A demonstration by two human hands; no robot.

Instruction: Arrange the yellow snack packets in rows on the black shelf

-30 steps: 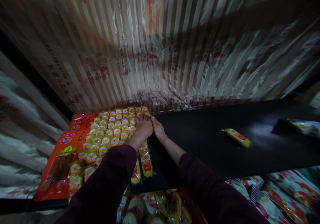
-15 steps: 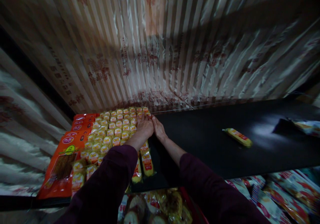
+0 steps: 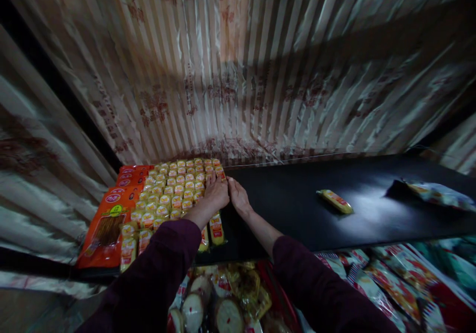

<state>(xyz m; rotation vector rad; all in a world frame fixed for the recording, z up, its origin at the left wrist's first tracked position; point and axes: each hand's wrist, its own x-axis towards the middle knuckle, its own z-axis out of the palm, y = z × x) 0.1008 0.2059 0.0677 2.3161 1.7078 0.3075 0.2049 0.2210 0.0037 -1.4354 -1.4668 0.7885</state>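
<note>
Rows of small yellow snack packets (image 3: 163,200) in clear wrappers with red and white labels stand packed together at the left of a black shelf (image 3: 267,199). On the top of the right-hand rows lies my left hand (image 3: 216,191), its fingers stretched out flat. My right hand (image 3: 240,196) is held beside it against the block's right side, fingers straight and close together. Neither hand shows a packet lifted in it. One long yellow packet (image 3: 217,230) sticks out in front, below my left wrist. A lone yellow packet (image 3: 336,201) lies farther right on the shelf.
Flat orange snack bags (image 3: 107,219) lie along the left end of the shelf. A shiny bag (image 3: 439,193) lies at the far right. Below are packaged round foods (image 3: 211,303) and colourful bags (image 3: 394,283). A striped plastic sheet (image 3: 238,85) hangs behind.
The view has shifted slightly, showing more of the goods below the shelf. My hands stay at the right edge of the packed rows, with the right one turned a little away from the left.
</note>
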